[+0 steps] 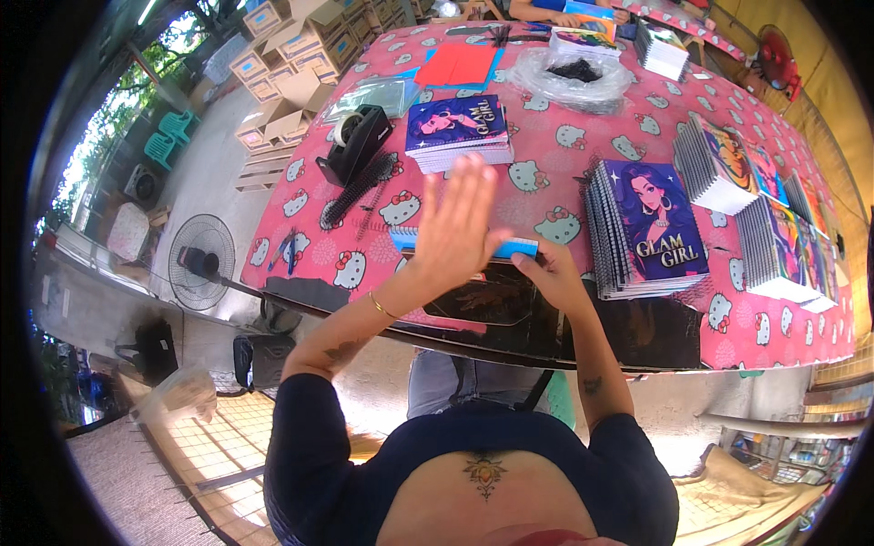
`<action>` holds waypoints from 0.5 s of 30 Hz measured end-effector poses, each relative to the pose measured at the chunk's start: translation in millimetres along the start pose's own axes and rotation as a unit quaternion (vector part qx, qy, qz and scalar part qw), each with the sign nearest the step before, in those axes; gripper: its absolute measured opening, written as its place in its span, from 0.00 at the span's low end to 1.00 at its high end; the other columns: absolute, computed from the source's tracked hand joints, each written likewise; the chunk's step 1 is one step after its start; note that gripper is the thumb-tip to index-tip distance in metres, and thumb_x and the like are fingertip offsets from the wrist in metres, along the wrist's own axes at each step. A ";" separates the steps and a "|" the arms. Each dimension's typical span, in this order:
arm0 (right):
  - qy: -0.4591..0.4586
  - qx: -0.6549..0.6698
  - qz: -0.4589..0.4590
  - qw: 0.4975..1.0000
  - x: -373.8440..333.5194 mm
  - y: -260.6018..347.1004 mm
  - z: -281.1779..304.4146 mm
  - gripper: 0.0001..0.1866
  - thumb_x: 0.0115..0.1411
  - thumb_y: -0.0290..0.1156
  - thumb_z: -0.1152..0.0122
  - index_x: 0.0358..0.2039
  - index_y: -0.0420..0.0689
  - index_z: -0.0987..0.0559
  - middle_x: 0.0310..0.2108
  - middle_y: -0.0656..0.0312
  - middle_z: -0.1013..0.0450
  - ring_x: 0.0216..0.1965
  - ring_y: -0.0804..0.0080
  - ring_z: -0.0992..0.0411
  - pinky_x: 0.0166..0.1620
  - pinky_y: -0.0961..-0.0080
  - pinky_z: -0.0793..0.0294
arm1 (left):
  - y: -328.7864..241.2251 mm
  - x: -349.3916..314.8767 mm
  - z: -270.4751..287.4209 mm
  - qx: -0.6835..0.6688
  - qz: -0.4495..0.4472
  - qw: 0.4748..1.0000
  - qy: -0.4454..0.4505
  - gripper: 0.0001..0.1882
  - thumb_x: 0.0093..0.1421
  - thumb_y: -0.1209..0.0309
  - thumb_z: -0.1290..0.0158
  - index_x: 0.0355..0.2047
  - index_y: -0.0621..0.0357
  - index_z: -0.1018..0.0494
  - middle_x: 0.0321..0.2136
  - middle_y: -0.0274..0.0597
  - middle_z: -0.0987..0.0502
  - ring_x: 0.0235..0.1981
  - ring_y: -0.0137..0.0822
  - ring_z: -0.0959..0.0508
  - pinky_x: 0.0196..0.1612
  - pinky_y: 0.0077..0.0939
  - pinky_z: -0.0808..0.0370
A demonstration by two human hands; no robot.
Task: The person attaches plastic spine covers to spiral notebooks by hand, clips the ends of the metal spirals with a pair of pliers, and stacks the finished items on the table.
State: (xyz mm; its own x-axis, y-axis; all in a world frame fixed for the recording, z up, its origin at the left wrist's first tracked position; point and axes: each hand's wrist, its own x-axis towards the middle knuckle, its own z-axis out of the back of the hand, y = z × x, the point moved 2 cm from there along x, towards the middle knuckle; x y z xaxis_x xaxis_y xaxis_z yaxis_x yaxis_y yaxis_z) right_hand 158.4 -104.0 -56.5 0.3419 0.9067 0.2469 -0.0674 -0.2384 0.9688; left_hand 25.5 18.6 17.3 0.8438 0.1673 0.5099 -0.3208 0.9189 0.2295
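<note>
A thin blue item (519, 247), seen nearly edge-on, lies across the front of the table before me; its kind is mostly hidden by my hands. My left hand (455, 223) is raised over its middle, fingers stretched out and holding nothing. With thumb and fingers, my right hand (552, 276) grips the item's right end. Just beyond my left hand sits a short stack of spiral notebooks (457, 123) with purple illustrated covers. A taller stack of the same notebooks (651, 223) stands to the right of my right hand.
A black tape dispenser (357, 150), black binding coils (360, 189) and pens (291, 253) lie to the left. Farther back are red sheets (460, 65) and a plastic bag with black coils (574, 82). More notebook stacks (774, 246) stand right; another person's arm (543, 11) shows at the far side.
</note>
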 end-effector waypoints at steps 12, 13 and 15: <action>0.027 -0.126 0.075 0.989 1.5 5.2 5.6 0.11 0.64 0.26 0.42 0.45 0.37 0.22 0.31 0.56 0.25 0.32 0.74 0.32 0.37 0.73 0.31 | -36.9 -45.4 -11.7 -0.147 -0.099 0.983 0.057 0.42 0.63 0.46 0.50 0.67 0.67 0.41 0.68 0.59 0.42 0.71 0.53 0.43 0.69 0.57 0.48; 0.034 -0.140 0.052 0.988 2.0 8.9 4.1 0.11 0.64 0.26 0.42 0.45 0.36 0.22 0.32 0.56 0.25 0.32 0.74 0.32 0.38 0.73 0.30 | -25.3 -27.5 -6.2 -0.138 -0.076 0.987 0.038 0.42 0.63 0.47 0.50 0.67 0.68 0.42 0.69 0.59 0.43 0.72 0.53 0.45 0.70 0.58 0.51; 0.051 -0.169 0.004 0.984 4.3 13.3 2.8 0.10 0.64 0.26 0.42 0.45 0.36 0.23 0.32 0.55 0.25 0.33 0.73 0.31 0.38 0.72 0.30 | -7.6 -2.2 -4.5 -0.124 -0.029 0.992 -0.001 0.43 0.63 0.47 0.50 0.68 0.69 0.45 0.70 0.61 0.45 0.73 0.54 0.47 0.71 0.60 0.57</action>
State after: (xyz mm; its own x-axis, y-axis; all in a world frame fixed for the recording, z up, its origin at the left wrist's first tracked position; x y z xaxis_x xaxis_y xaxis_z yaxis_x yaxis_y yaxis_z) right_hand 161.6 -104.2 -42.6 0.2457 0.9393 0.2395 -0.3845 -0.1324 0.9136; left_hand 28.0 12.9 10.8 0.8568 0.1108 0.5036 -0.1558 0.9866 0.0479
